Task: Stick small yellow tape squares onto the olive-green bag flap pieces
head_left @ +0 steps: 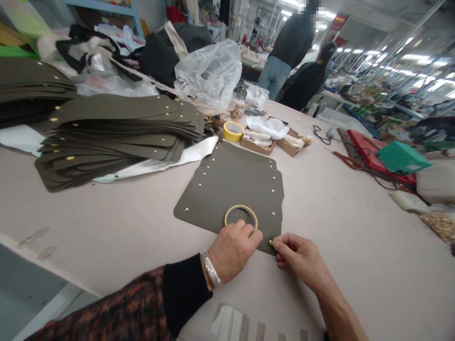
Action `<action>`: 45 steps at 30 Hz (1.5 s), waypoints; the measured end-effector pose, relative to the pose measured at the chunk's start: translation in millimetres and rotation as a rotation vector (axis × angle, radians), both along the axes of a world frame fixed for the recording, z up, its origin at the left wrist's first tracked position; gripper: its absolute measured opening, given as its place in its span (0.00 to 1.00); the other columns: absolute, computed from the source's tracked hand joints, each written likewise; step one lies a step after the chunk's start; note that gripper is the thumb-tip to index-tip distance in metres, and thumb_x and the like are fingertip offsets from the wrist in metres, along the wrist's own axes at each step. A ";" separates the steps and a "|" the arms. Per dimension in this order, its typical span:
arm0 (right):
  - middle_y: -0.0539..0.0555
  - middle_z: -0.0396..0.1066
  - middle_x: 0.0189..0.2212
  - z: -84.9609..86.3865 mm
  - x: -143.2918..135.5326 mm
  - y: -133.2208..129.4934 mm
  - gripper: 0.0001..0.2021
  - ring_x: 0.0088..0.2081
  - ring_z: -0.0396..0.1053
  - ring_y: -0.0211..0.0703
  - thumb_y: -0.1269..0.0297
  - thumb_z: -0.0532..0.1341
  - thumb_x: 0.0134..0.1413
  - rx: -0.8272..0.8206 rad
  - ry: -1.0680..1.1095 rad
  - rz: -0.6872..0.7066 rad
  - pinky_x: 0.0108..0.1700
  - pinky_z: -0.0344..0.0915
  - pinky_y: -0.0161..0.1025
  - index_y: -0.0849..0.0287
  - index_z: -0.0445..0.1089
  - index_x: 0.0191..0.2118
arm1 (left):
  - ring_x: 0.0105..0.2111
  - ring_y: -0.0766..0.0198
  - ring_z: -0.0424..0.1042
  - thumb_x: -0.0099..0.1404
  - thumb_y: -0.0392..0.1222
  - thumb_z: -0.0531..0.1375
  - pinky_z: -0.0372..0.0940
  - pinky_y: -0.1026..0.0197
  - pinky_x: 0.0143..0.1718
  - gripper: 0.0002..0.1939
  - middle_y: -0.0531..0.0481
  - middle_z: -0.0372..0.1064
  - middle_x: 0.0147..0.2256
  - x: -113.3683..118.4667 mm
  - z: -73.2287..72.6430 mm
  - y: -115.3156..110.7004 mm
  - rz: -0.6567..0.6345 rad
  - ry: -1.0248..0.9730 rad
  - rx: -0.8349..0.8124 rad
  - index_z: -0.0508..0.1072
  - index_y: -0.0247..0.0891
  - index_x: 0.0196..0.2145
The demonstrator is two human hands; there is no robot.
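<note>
An olive-green flat panel (241,180) with small gold studs along both sides lies on the table. My left hand (232,248), with a silver bracelet at its wrist, is closed on the near edge of a thin yellow tape roll (241,207) that rests on the panel. At the panel's near right corner, my right hand (300,255) pinches a small gold stud (271,242) between thumb and forefinger. Its other fingers are curled by the panel's edge.
Stacked olive panels (117,113) lie at the left on white sheets. Beyond are a plastic bag (211,76), a yellow tape roll (233,131) and small boxes (259,143). A green box (403,157) sits on a red item at the right. Two people are in the background.
</note>
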State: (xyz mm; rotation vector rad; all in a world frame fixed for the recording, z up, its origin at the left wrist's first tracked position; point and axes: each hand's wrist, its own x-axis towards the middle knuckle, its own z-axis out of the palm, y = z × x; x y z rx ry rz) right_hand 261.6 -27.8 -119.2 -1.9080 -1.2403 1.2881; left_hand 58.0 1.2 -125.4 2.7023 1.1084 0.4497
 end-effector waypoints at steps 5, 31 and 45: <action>0.48 0.66 0.18 6.1 -5.2 4.3 0.13 0.20 0.64 0.36 0.55 0.57 0.53 0.025 -0.262 0.154 0.24 0.63 0.33 0.59 0.69 0.28 | 0.35 0.59 0.62 0.69 0.35 0.50 0.63 0.58 0.33 0.05 0.51 0.64 0.34 -0.3 0.6 -0.7 0.009 -0.012 -0.024 0.65 0.38 0.36; 0.54 0.73 0.25 17.0 -11.0 14.3 0.11 0.28 0.70 0.41 0.71 0.54 0.57 0.391 -0.775 0.565 0.31 0.61 0.35 0.59 0.72 0.28 | 0.34 0.60 0.67 0.67 0.30 0.50 0.65 0.58 0.37 0.09 0.50 0.69 0.33 -6.1 1.2 -0.4 0.019 -0.161 -0.032 0.68 0.38 0.37; 0.55 0.74 0.37 30.8 -24.4 -17.6 0.09 0.36 0.72 0.40 0.69 0.56 0.58 0.856 -0.372 0.356 0.40 0.69 0.37 0.57 0.70 0.43 | 0.31 0.64 0.75 0.71 0.38 0.48 0.70 0.64 0.33 0.23 0.50 0.74 0.35 -17.1 17.0 -8.3 -0.058 -0.406 -0.103 0.50 0.37 0.62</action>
